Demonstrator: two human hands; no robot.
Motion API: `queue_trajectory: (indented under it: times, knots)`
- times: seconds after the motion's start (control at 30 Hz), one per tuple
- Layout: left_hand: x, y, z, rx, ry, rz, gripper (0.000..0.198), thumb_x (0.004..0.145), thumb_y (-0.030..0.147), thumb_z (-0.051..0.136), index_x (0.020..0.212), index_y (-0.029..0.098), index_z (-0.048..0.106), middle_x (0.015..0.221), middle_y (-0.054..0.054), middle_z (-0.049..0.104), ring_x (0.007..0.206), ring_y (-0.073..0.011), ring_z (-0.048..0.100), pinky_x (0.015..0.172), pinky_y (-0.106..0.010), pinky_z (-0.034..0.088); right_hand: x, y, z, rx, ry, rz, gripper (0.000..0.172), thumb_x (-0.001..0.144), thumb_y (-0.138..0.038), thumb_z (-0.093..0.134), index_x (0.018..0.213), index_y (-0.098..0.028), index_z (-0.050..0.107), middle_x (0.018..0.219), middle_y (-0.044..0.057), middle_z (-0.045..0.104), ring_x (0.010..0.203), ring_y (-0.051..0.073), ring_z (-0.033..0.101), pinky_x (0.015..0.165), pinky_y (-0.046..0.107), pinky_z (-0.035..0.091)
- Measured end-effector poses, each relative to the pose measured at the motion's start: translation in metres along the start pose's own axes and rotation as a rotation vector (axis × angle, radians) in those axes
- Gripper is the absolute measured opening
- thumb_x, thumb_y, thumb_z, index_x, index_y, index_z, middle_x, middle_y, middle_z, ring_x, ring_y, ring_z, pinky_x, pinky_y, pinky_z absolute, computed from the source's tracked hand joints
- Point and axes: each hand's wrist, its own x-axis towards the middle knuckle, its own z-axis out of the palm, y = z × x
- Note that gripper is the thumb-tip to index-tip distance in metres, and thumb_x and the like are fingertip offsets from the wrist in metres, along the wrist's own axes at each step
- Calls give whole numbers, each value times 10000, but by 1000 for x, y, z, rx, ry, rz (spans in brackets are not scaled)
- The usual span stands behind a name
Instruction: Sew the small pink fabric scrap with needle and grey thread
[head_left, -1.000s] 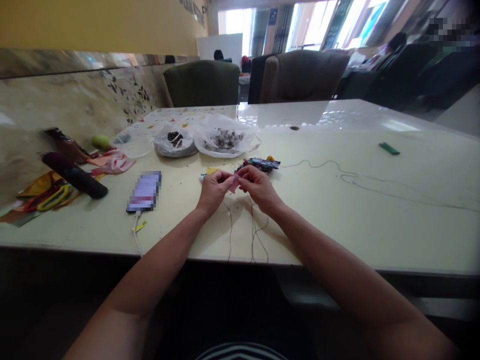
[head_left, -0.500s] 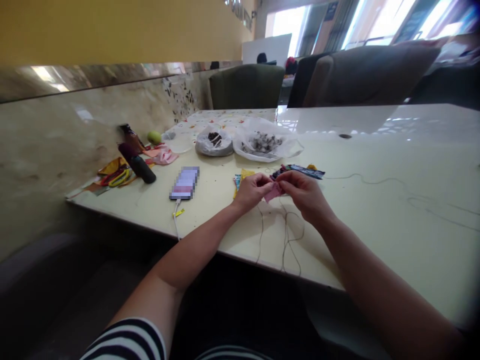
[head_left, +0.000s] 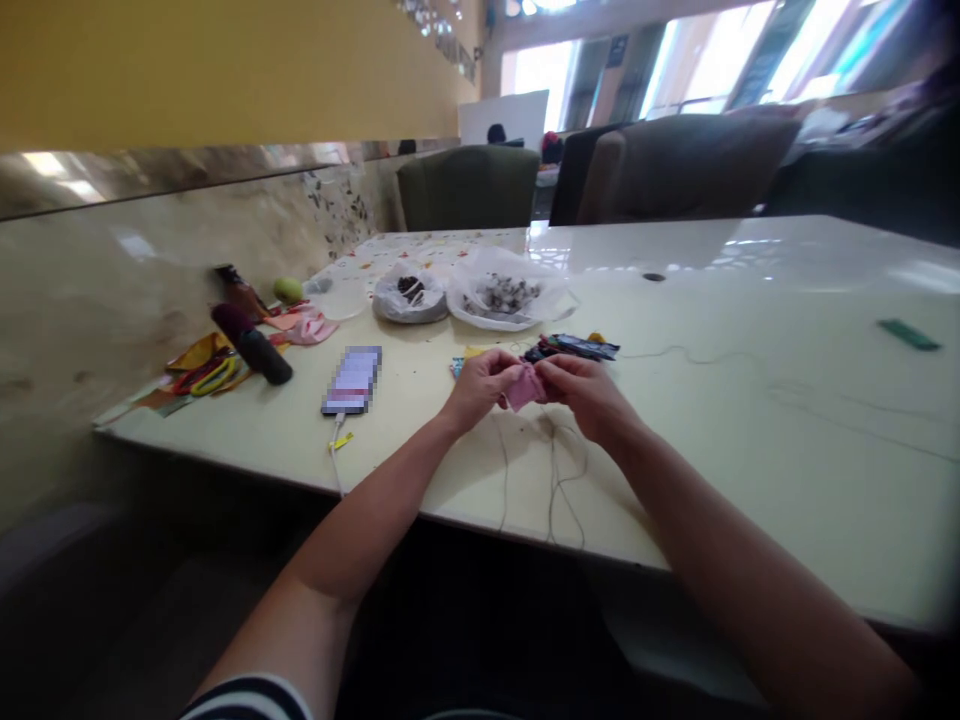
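Note:
A small pink cloth piece (head_left: 525, 390) is stretched between my two hands, just above the near part of the table. My left hand (head_left: 481, 388) pinches its left side between thumb and fingers. On the other side, my right hand (head_left: 583, 392) has its thumb and forefinger closed on the cloth's upper right edge. Thin cord (head_left: 555, 490) trails in loops below the hands toward the table edge. Dark patterned fabric pieces (head_left: 574, 346) lie just behind my right hand, and a yellow and blue piece (head_left: 459, 366) is partly hidden behind my left.
A phone (head_left: 352, 380) on a charging cable lies to the left. Beyond it are a dark bottle-like object (head_left: 255, 345), scissors (head_left: 214, 375) and cloth scraps. Two plastic bags (head_left: 457, 318) with dark and greyish contents stand at the back. A green object (head_left: 909, 334) lies far right.
The view has shifted to the right, bringing the green object into sight. More of the pink cloth shows between my hands, which both still grip it.

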Motion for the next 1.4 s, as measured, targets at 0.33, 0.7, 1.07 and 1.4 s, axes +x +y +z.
queue_trajectory:
  times: [0.33, 0.7, 1.07, 1.4]
  knots:
    - [0, 0, 1, 34, -82, -17, 432, 689, 519, 831, 802, 149, 637, 649, 16, 623, 492, -74, 519, 421, -186, 429, 2, 1, 0, 267, -93, 98, 444, 609, -478, 913, 757, -160, 641, 624, -26, 563, 544, 93, 499, 541, 246, 439]
    - [-1, 2, 2, 68, -153, 11, 371, 741, 483, 809, 813, 146, 670, 635, 21, 598, 492, -69, 495, 436, -189, 424, 2, -2, -1, 303, -156, 164, 394, 701, -433, 885, 735, -165, 598, 644, -18, 577, 548, 100, 525, 552, 253, 446]
    - [-1, 3, 1, 97, -213, 33, 323, 756, 444, 785, 805, 145, 672, 660, 4, 610, 498, -77, 516, 430, -198, 431, 2, -5, -5, 286, -169, 171, 346, 634, -331, 908, 723, -163, 619, 621, -26, 574, 519, 82, 485, 508, 233, 399]
    - [-2, 3, 0, 143, -223, 21, 299, 764, 420, 776, 787, 139, 677, 624, 3, 605, 490, -72, 498, 434, -188, 405, 3, -4, -10, 190, -218, 165, 377, 642, -383, 901, 740, -150, 621, 620, -21, 564, 521, 77, 488, 495, 221, 411]
